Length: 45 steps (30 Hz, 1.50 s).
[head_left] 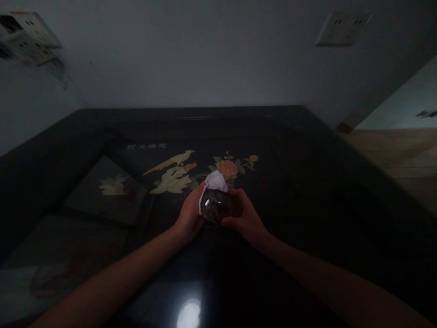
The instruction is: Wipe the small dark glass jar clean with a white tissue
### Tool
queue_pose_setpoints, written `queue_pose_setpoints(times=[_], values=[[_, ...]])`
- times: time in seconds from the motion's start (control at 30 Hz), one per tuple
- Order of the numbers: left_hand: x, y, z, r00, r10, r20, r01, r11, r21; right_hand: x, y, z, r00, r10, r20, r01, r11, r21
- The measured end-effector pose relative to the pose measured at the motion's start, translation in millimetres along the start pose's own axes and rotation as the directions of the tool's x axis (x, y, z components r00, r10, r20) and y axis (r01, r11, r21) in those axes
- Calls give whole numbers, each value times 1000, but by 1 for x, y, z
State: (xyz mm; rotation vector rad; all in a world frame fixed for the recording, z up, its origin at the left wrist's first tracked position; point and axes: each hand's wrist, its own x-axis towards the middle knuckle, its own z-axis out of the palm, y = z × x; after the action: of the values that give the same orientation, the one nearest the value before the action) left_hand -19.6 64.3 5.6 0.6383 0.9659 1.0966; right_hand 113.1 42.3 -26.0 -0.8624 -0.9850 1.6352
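Both my hands meet over the middle of a glossy black table [307, 191]. Between them is a small dark rounded object [218, 206] that glints; I cannot make out what it is. A crumpled white cloth or tissue [215, 181] sits on top of it, with a strip hanging down its left side. My left hand [189, 214] cups the object and the white cloth from the left, fingers curled. My right hand [244, 216] grips the object from the right, fingers wrapped round it.
The table top carries an inlaid picture of a bird [172, 160], pale leaves and an orange flower [228, 168]. A grey wall rises behind, with socket plates at upper left [29, 34] and upper right [343, 28]. Wooden floor [399, 150] shows at the right.
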Motion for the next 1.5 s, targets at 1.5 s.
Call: queue_pose_setpoints(times=[1.5], values=[[-15,1,-11,610,605,511,-755,250,606,-1,-4,1,998,-50,-35,48,997,-54]])
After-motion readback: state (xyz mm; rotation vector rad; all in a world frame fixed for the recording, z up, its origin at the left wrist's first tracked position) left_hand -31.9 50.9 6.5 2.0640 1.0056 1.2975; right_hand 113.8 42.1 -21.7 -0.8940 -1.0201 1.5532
